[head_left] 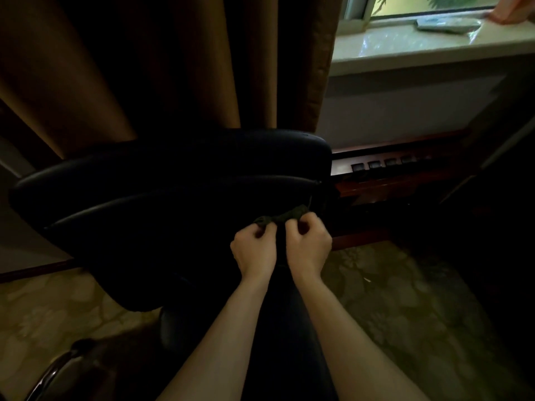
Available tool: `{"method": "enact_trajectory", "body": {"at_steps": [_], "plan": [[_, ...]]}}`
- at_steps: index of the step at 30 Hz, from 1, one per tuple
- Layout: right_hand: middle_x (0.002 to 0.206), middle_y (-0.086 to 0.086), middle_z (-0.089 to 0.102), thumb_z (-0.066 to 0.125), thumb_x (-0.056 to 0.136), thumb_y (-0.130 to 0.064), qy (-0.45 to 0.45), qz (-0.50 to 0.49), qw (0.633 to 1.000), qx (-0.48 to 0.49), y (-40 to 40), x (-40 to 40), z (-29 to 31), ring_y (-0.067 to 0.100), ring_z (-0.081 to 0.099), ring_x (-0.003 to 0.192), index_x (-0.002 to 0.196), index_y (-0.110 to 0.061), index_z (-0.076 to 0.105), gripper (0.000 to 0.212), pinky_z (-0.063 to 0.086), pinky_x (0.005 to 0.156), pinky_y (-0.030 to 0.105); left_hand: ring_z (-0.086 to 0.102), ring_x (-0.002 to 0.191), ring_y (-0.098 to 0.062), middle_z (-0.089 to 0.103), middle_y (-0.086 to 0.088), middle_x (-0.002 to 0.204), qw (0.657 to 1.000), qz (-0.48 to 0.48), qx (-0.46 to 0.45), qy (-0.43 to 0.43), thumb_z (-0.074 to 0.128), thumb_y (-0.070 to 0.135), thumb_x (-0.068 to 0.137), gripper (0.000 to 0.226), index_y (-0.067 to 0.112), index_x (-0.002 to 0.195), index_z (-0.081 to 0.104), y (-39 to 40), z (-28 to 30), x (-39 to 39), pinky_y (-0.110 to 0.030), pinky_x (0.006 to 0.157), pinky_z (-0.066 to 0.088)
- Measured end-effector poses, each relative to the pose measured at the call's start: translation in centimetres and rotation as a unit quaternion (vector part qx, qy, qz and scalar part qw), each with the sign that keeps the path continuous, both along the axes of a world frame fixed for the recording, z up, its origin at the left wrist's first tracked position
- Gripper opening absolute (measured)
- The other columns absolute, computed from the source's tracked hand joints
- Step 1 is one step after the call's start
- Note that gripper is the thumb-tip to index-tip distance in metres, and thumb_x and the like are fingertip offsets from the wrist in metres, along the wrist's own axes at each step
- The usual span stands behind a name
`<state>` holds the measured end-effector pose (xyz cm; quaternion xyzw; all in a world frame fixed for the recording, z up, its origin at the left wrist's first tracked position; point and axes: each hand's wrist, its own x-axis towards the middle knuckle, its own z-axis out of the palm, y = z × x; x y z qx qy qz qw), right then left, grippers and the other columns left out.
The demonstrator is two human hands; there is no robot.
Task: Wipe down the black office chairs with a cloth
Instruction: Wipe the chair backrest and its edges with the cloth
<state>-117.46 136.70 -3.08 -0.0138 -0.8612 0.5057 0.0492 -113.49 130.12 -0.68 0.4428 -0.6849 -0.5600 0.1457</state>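
A black office chair (pixel 162 180) fills the middle of the view, its padded backrest top toward me and in deep shadow. A dark green cloth (pixel 285 217), bunched into a strip, lies against the right part of the backrest. My left hand (pixel 254 250) grips the cloth's left end with curled fingers. My right hand (pixel 308 244) grips its right end the same way. Both hands sit close together, knuckles up, just below the cloth. Most of the cloth is hidden in my fingers and the dark.
Brown curtains (pixel 144 68) hang behind the chair. A pale window sill (pixel 405 50) with a bluish packet (pixel 447 24) is at upper right. A dark wooden skirting unit (pixel 390 175) runs along the wall. Patterned carpet (pixel 405 299) lies right; a chrome chair arm (pixel 55 371) is lower left.
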Motion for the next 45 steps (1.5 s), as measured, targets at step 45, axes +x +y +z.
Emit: {"method": "enact_trajectory", "body": {"at_steps": [45], "plan": [[0.077, 0.003, 0.052, 0.058, 0.093, -0.013, -0.04, 0.065, 0.997, 0.014, 2.9, 1.3, -9.8, 0.012, 0.048, 0.064, 0.078, -0.009, 0.05, 0.017, 0.038, 0.056, 0.019, 0.066, 0.079, -0.009, 0.071, 0.004, 0.084, 0.994, 0.04, 0.089, -0.047, 0.062, 0.025, 0.095, 0.014, 0.021, 0.089, 0.074, 3.0, -9.3, 1.1, -0.026, 0.072, 0.055]]}}
